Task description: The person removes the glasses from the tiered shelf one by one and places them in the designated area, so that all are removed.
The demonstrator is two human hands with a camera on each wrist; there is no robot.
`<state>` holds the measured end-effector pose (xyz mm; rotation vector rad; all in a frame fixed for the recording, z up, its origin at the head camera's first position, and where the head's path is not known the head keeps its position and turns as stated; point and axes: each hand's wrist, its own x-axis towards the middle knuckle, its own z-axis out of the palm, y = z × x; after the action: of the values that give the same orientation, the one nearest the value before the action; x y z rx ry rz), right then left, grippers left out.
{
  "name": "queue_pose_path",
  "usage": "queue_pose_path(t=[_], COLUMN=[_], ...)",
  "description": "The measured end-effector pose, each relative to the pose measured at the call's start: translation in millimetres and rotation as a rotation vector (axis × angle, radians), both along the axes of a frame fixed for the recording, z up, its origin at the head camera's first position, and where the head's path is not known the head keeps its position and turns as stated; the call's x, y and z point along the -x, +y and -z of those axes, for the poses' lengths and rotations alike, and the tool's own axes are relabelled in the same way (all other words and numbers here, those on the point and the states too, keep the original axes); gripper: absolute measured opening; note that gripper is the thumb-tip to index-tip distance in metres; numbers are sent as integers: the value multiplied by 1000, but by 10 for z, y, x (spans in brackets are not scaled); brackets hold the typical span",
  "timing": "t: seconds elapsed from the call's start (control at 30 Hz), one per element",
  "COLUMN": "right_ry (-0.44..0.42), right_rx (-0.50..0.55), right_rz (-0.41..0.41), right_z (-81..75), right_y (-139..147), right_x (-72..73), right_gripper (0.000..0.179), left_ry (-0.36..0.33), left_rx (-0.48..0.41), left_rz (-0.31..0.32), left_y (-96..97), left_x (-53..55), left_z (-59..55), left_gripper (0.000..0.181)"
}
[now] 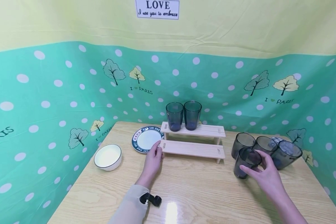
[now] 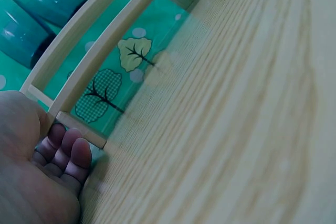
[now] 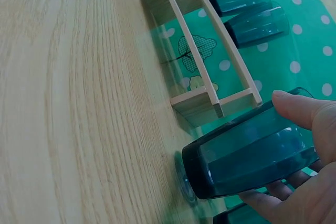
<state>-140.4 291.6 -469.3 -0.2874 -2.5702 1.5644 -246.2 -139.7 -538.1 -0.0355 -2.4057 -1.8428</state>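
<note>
My left hand (image 1: 153,158) grips the left end of the low step of a two-tier wooden rack (image 1: 190,147). In the left wrist view its fingers (image 2: 80,153) curl in around the rack's leg. On the rack's upper step two dark tinted glasses stand side by side, a left glass (image 1: 175,116) and a right glass (image 1: 192,115). At the right of the table, my right hand (image 1: 264,177) holds another tinted glass (image 1: 240,169) between thumb and fingers. The right wrist view shows this glass (image 3: 247,156) upright, its base close over the tabletop.
Behind the right hand stand three more tinted glasses (image 1: 242,141) in a group, with a checked cloth (image 1: 275,140) by them. Left of the rack lies a blue-rimmed plate (image 1: 148,140), and further left a white bowl (image 1: 108,157). A printed curtain (image 1: 212,84) hangs behind the table.
</note>
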Motion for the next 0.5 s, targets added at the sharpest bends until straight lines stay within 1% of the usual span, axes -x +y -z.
queue_pose_path(t=[0.3,0.5], right_ry=[-21,-10], right_rx=[23,28], right_rz=[8,11], right_z=[68,93], right_y=[25,29], right_x=[22,31], right_gripper=[114,114], left_ry=[2,0], left_rx=[1,-3], left_rz=[-2,-1], left_y=[5,4], left_x=[-4,-5], left_z=[-8,0], left_gripper=[49,50])
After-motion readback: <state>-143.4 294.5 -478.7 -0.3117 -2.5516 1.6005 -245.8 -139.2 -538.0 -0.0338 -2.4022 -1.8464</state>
